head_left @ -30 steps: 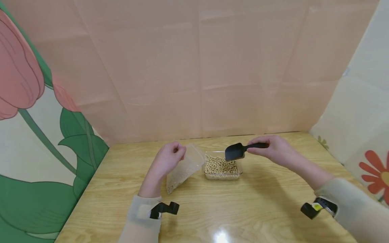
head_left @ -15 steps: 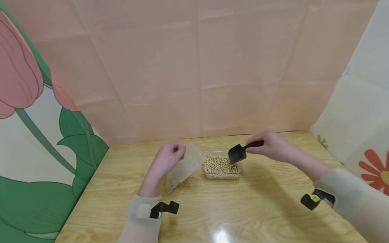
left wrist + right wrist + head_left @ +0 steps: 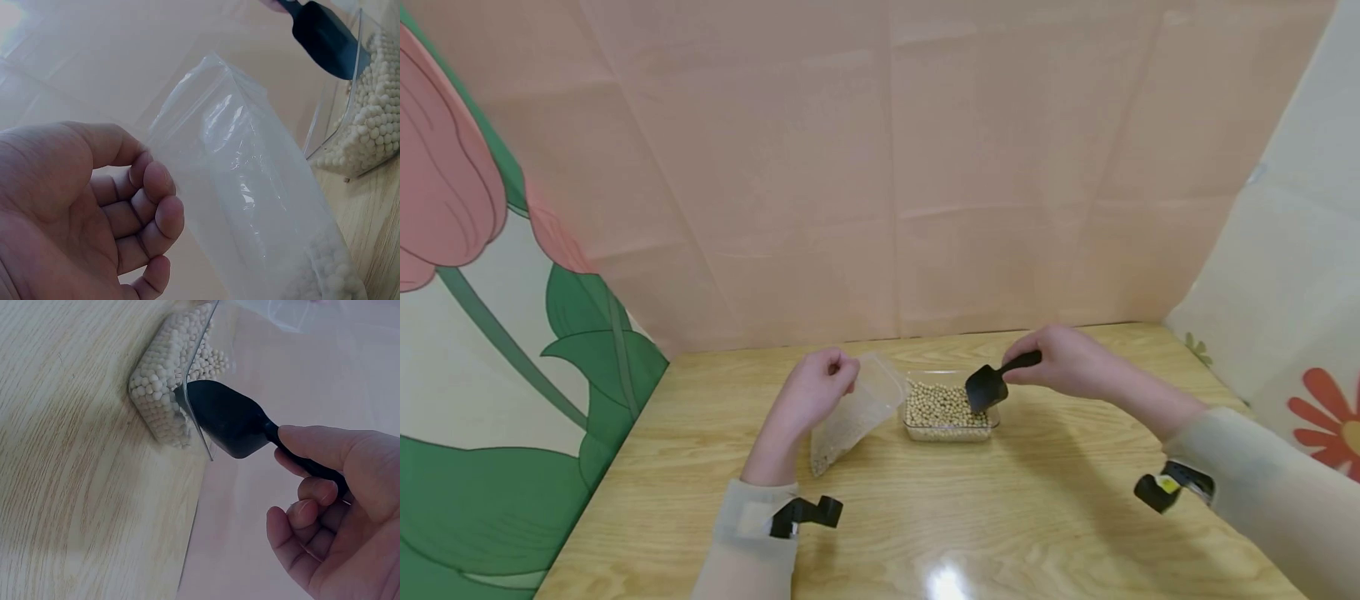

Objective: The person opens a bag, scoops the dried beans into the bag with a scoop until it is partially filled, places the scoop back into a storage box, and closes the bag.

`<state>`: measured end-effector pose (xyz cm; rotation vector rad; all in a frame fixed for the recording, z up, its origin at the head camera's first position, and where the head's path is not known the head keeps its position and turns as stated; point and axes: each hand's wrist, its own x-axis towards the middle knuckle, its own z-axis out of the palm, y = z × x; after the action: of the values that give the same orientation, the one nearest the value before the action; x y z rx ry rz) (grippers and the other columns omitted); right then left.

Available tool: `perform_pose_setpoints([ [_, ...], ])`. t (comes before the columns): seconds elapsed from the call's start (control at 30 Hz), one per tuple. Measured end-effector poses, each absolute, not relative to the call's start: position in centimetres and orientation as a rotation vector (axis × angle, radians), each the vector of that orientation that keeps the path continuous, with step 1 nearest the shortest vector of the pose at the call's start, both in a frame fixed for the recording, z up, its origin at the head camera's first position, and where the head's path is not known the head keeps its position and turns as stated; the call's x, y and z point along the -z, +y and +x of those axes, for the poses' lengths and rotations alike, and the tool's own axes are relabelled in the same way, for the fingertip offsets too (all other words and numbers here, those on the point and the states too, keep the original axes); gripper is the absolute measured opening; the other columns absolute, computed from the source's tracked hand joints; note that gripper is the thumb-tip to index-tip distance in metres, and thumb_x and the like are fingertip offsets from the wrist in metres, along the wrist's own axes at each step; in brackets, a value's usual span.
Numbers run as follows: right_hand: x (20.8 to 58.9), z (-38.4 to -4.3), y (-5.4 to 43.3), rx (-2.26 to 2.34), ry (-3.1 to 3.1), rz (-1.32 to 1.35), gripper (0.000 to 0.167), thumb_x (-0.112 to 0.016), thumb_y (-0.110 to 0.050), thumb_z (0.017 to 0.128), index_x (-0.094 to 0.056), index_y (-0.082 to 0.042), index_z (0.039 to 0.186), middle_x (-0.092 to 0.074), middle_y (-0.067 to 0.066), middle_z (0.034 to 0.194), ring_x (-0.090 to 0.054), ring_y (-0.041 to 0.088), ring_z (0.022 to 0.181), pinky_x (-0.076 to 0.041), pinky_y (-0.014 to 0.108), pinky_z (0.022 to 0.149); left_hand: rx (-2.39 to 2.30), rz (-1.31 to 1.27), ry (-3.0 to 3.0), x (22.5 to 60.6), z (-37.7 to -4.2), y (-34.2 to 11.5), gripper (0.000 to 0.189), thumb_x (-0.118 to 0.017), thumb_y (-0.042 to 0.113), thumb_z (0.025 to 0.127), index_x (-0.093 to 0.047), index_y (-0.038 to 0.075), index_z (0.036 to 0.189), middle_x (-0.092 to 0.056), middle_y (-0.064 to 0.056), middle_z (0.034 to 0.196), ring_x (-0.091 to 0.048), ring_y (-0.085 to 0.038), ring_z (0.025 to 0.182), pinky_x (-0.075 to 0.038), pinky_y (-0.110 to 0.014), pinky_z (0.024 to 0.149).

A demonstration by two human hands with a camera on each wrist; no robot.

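My left hand pinches the top edge of a clear zip bag between thumb and fingertips. The bag hangs tilted, its mouth towards the container, with some pale round beads in its bottom corner. My right hand grips the handle of a small black scoop, thumb along the handle. The scoop's tip dips into the pale beads at the right side of a clear rectangular container. In the right wrist view the scoop's tip is hidden behind the container's wall.
All of this is over a light wood-grain table. A pink cloth backdrop rises behind its far edge. Flower-printed panels stand left and right. Each sleeve carries a black wrist mount.
My right hand has moved the scoop down and slightly right, tilting it from above the container into the beads. The left hand and bag have stayed nearly still.
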<state>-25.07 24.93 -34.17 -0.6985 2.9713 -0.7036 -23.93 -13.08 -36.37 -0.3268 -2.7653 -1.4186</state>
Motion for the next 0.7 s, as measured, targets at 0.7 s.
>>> perform_pose_setpoints([
  [0.7,37.5,-25.1,24.1,0.879,2.829,-0.532,0.031,-0.084,-0.037,0.100,-0.085,-0.014,0.120,-0.078,0.012,0.128,-0.072,0.034,0.117,-0.057,0.056,0.094,1.422,-0.343,-2.757,36.3,-23.6,-12.9,0.033,-0.058,0.026,0.114,-0.063,0.011,0.085,-0.062,-0.005,0.082,-0.040,-0.020,0.062,-0.037,-0.036,0.060],
])
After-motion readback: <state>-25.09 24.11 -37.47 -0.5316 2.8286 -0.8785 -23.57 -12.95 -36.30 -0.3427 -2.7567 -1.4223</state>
